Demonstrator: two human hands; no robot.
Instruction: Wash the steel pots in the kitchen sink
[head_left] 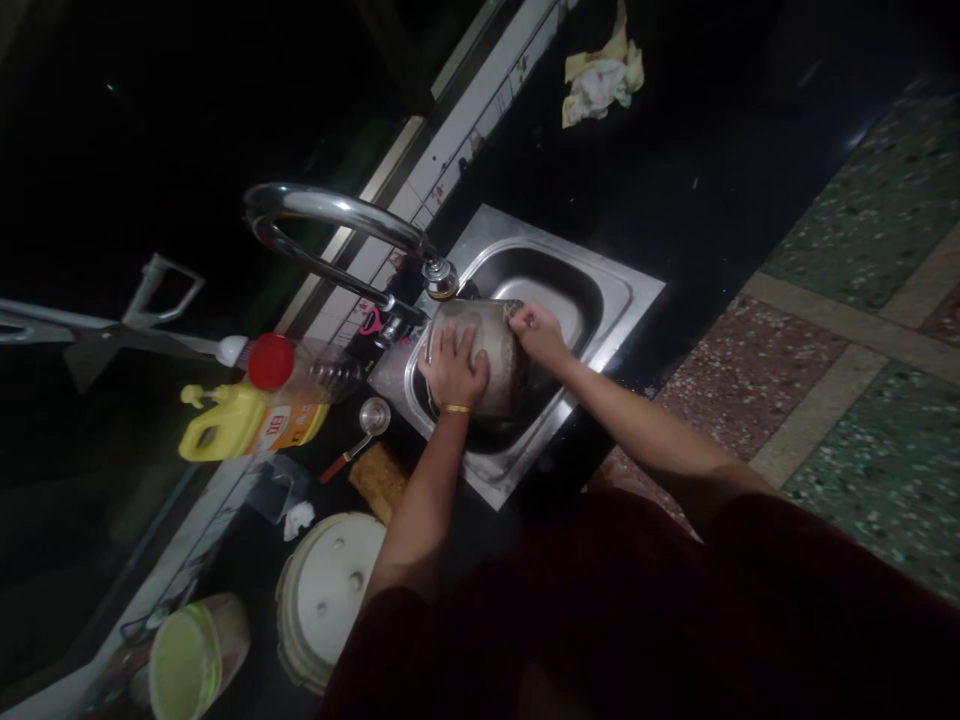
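Note:
A dull metal pot [491, 345] is tilted inside the stainless sink [499, 490], below the faucet's spout. My left hand [455, 368] lies on the pot's outer side with its fingers spread and flat, a gold-coloured band at the wrist. At the pot's far right edge my right hand [541, 335] is closed, fingers curled against the metal. A small greyish bit shows by its fingertips, too dim to name. The pot's inside is hidden from me. The chrome faucet [337, 205] arches over from the wall side, its head close to the pot.
A yellow detergent jug [232, 425], a clear bottle with a red cap [271, 362], a ladle [373, 420] and a round whitish lid [337, 575] stand left of the sink. A green-topped tub [184, 660] is lower left. Crumpled cloths [604, 80] lie on the dark counter beyond.

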